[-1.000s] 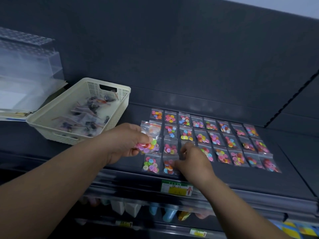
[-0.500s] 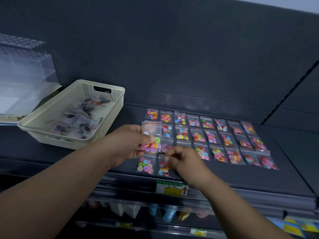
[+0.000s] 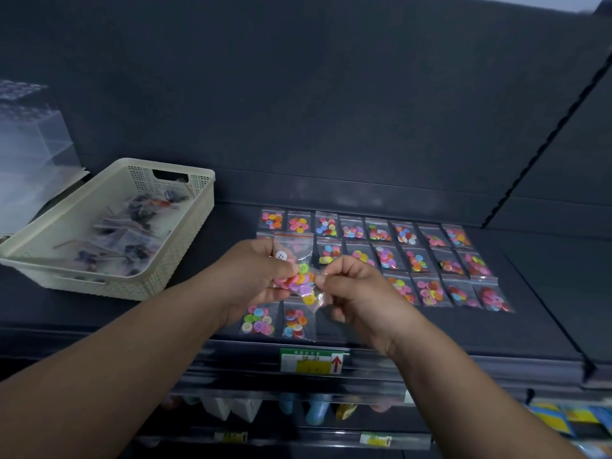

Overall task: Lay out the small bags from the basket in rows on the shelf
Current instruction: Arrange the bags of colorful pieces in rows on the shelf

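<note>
Hovering over the front edge of the shelf (image 3: 530, 329), the left hand (image 3: 255, 276) grips a bunch of small bags (image 3: 299, 279); the right hand (image 3: 357, 293) pinches one. They look light, floppy and slippery, so a corner seems the best hold.

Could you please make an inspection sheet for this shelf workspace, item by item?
Surface: dark shelf, dimly lit.
Job's things: laid bags of coloured buttons in rows; basket at left holds more bags, blurred.
Clutter: clear plastic boxes at far left.
Hands: left hand grips the held bags; right hand pinches their lower edge.
Cables: nothing seen.
Surroundings: price label on the shelf edge; blurred goods below.
</note>
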